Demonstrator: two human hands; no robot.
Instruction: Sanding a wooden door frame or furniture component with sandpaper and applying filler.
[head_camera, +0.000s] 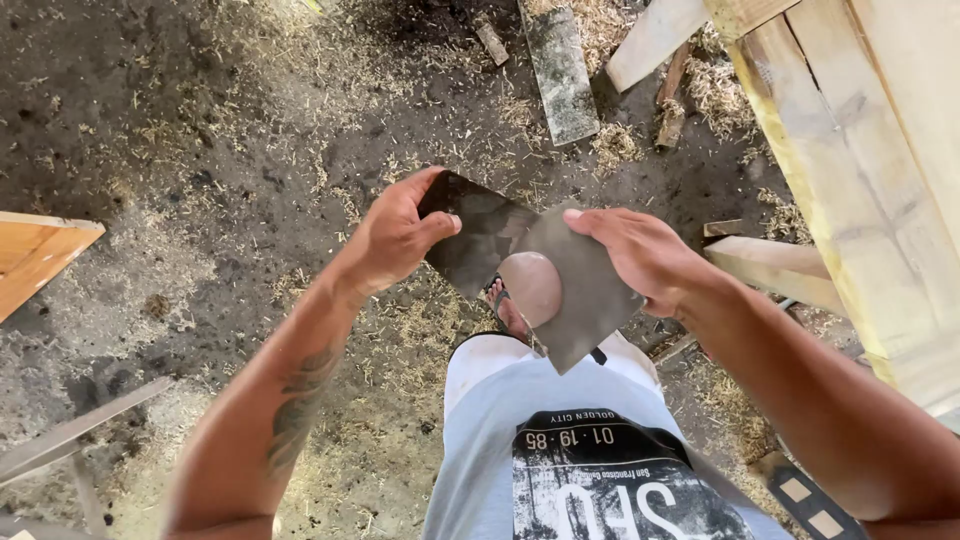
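Head view, looking straight down: both hands are up at waist height over a dirt floor (200, 150) strewn with sawdust. The left hand (395, 240) pinches the dark upper corner of a square sheet of sandpaper (590, 290), thumb on top, fingers curled behind. The right hand (640, 255) clamps the opposite grey edge, fingers closed over it. The sheet hangs between them, tilted like a diamond, with a worn round patch at its middle. Pale wooden planks (860, 150) stand just to the right; an offcut board (558, 70) lies on the floor ahead.
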